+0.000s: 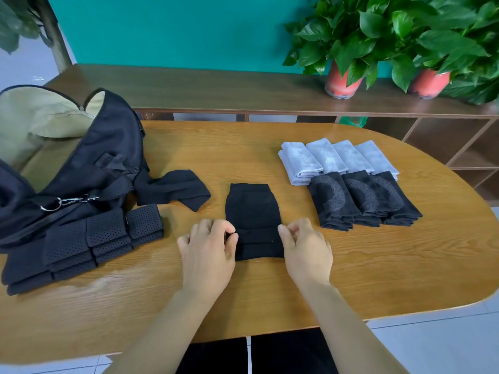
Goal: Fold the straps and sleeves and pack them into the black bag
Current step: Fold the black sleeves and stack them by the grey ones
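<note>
A black sleeve (pixel 253 211) lies flat near the middle of the table's (pixel 351 279) near edge, its near end folded over. The left hand (pixel 208 255) pinches the fold at the sleeve's left edge. The right hand (pixel 306 252), fingers curled, pinches its right edge. The open black bag (pixel 108 147) sits at the left edge, with folded straps (pixel 108 236) stacked before it. Folded grey sleeves (pixel 337 160) lie towards the far right.
</note>
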A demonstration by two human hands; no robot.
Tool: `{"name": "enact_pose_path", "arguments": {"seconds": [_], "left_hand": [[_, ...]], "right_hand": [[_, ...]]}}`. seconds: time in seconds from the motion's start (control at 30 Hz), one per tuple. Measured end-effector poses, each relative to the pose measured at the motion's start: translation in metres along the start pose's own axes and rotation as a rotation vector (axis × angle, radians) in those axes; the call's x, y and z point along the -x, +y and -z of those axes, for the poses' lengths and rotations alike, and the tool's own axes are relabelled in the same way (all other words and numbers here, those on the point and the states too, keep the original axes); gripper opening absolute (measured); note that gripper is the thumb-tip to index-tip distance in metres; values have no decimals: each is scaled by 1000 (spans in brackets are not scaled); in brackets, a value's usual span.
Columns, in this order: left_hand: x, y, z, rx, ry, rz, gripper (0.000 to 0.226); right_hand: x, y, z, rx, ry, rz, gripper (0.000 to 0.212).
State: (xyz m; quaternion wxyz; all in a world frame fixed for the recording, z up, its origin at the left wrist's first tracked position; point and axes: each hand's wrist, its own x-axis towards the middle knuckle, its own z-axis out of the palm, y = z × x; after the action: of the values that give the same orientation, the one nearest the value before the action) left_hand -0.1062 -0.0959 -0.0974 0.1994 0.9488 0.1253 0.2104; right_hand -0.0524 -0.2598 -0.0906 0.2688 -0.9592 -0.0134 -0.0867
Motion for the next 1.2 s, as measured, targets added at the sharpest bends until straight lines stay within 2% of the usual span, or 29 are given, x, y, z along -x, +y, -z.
{"name": "enact_pose_path", "arguments": {"seconds": [0.07,0.1,0.17,0.23,0.3,0.4,0.53,0.8,0.87,0.93,1.0,1.2], "left_hand": [[5,2,6,21,32,-74,11],[10,5,8,22,23,-133,18],[22,12,9,-6,-50,-268,34],[34,17,3,-98,-148,-362,47],[41,14,-5,-196,-206,-402,55],[41,7,-9,-267,-201,-427,58],[39,7,-4,-313,-179,-405,58],[5,10,2,-363,-63,-236,57],[-4,7,1,-373,-39,-236,46],[-10,3,-1,-367,-16,-262,26],[-14,0,-3,-371,-12,-277,21],[-18,-3,-1,-356,-27,-279,22]], "right_hand": [[4,1,5,-89,79,58,14],[8,1,6,-37,160,158,17],[17,-1,7,75,180,401,29],[23,1,3,208,18,620,44],[27,10,-2,356,-128,707,51],[22,24,-2,445,-259,616,60],[18,34,4,418,-352,594,66],[42,20,6,345,-193,681,57],[51,13,2,348,-190,684,55],[56,9,0,358,-196,673,54],[56,8,1,344,-179,676,52],[46,17,6,40,27,685,49]]}}
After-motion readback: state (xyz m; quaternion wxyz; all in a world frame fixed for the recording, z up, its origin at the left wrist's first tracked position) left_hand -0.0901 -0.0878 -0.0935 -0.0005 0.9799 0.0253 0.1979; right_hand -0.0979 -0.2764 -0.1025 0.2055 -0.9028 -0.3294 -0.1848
